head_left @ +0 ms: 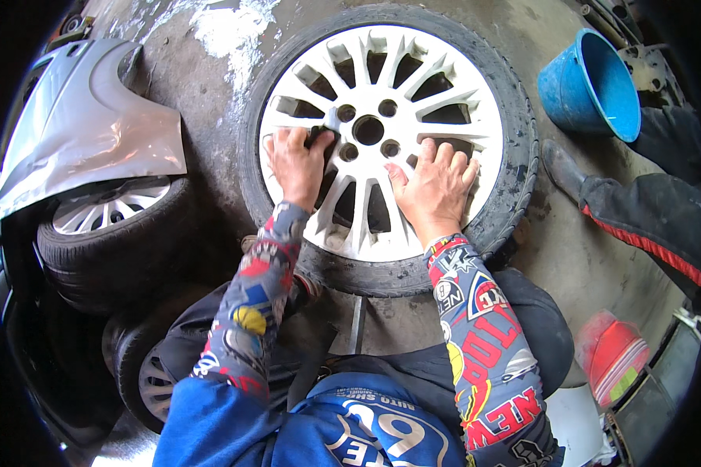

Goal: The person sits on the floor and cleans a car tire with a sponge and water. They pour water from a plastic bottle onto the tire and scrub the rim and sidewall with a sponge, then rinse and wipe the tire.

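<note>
A white multi-spoke alloy wheel (385, 253) with a black tyre (514, 148) lies flat in front of me. My left hand (297, 165) is closed over the left spokes, fingers curled and thumb toward the hub. Something dark shows beside its thumb, and I cannot make out what the fingers hold. A greyish patch lies on the white surface just past that thumb. On the right spokes, my right hand (436, 187) bends its fingers down over the rim, with the thumb apart near a bolt hole. Its fingertips are partly hidden.
A silver car fender (93, 117) leans over another wheel and tyre (117, 249) at left. A blue bucket (561, 93) stands at far right, near another person's leg (639, 214) and shoe. A red container (611, 354) lies at lower right. White stains mark the floor at top.
</note>
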A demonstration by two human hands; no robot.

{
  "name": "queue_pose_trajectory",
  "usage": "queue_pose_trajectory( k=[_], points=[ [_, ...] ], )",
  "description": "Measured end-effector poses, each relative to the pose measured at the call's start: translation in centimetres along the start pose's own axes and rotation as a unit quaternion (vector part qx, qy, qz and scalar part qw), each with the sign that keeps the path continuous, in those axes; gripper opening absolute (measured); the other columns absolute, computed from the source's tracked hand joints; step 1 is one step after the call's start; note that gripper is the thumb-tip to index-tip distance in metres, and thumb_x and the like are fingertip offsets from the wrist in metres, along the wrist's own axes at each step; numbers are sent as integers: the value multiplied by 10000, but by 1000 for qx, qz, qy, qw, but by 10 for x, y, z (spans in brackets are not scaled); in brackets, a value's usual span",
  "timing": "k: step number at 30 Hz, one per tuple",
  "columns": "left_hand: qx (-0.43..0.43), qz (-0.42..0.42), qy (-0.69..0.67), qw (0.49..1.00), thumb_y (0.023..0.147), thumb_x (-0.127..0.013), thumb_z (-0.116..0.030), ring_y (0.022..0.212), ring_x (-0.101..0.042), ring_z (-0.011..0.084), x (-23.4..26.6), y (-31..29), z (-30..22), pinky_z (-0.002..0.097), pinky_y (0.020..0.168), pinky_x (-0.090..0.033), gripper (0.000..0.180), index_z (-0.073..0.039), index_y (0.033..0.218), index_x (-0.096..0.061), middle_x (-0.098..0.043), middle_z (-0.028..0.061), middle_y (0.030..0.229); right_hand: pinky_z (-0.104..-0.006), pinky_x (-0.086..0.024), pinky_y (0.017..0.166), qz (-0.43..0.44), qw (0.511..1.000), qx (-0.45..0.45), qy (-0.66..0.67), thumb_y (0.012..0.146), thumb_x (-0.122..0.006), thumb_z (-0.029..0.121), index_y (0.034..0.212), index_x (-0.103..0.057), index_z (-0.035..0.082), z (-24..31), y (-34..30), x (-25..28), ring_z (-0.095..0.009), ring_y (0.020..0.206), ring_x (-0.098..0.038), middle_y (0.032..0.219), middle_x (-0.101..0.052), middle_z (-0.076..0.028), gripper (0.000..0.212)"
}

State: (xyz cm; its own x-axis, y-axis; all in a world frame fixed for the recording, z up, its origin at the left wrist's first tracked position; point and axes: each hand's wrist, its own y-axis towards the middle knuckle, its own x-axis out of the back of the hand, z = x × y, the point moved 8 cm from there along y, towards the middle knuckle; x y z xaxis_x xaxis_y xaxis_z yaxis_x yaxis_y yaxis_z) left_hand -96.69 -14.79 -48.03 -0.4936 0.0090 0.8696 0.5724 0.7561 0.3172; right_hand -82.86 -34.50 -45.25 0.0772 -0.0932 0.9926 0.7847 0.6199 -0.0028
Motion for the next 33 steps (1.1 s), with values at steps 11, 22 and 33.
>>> queue_pose_trajectory(
  k=[11, 22, 33],
  points=[
    [135, 66, -344, 927, 952, -734, -328, 724, -627, 145, 5, 51, 13, 370, 683, -521, 409, 77, 989, -689, -716, 165, 805, -584, -311, 1108, 9, 1000, -4, -9, 872, -640, 687, 1181, -617, 67, -1, 1, 4, -338, 1093, -559, 1101, -617, -150, 693],
    [-38, 103, -62, 992, 869, -814, -359, 1224, -538, 411, 20, -21, -57, 522, 1010, -445, 547, -48, 1269, -608, -575, 198, 1299, -609, -272, 1149, -11, 996, -36, 81, 901, -626, 648, 1208, -601, 54, -11, -6, 7, -341, 1145, -533, 1108, -596, -159, 669],
    [6, 396, -203, 895, 948, -765, -268, 759, -643, 118, 228, -44, -37, 324, 692, -524, 322, 48, 998, -732, -718, 117, 794, -558, -230, 1163, 2, 984, -8, 180, 824, -720, 650, 1326, -576, 61, -15, -12, 5, -346, 1232, -506, 1224, -591, -173, 788]
  ],
)
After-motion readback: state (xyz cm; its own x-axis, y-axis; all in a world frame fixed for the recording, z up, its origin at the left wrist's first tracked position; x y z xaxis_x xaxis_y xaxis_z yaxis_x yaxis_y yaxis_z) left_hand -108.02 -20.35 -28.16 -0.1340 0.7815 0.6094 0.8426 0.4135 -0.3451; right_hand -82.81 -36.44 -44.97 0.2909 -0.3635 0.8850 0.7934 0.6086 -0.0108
